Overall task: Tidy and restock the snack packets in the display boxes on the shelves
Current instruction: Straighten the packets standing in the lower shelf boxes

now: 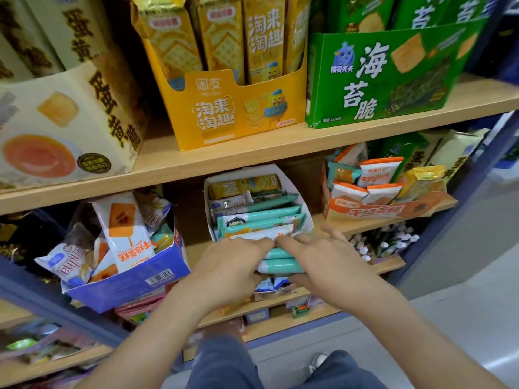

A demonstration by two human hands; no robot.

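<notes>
A white display box (300, 202) on the middle shelf holds rows of teal and white snack packets (261, 220). Both my hands are at its front edge. My left hand (227, 265) and my right hand (323, 259) together grip a stack of teal packets (280, 261) just in front of the box, left hand on the stack's left end, right hand on its right end and top. Their index fingertips nearly meet above the stack. The front wall of the box is hidden behind my hands.
A blue box (126, 282) of jumbled packets stands to the left, an orange box (384, 210) of packets to the right. The upper shelf (252, 155) carries a yellow box (224, 113), a green box (379, 80) and a cream box (61, 122). Lower shelves hold small goods.
</notes>
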